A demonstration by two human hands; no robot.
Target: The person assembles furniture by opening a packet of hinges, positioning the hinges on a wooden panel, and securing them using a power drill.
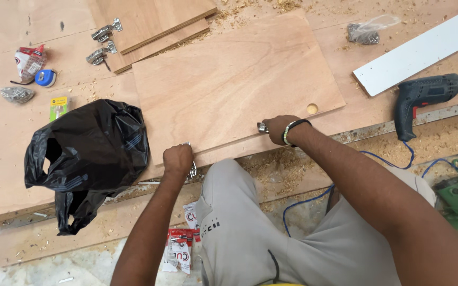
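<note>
**Both hands closed on hinges at the panel's near edge**

Kept the rectangular pale-brown plywood panel [229, 79] flat on the sawdust-strewn plywood floor sheet [6, 148], near edge drawn up to the knees, probably for easy reach. Closed the left hand [178, 159] in a fist over a small silver metal hinge [192, 170] at that edge. Clamped the right hand [278, 128] round a second silver metal hinge [262, 127], just short of the round bored hole [312, 108] near the panel's corner.

Left the crumpled black plastic bag [88, 153] slumped beside the left hand, mouth open; could not make out its contents. Kept small metal fittings in a clear plastic bag [364, 33] beyond the panel. Left two spare silver hinges [102, 42] lying on the stacked plywood boards [155, 21], and the dark green corded drill [430, 95] on its side, well apart to the right.
</note>
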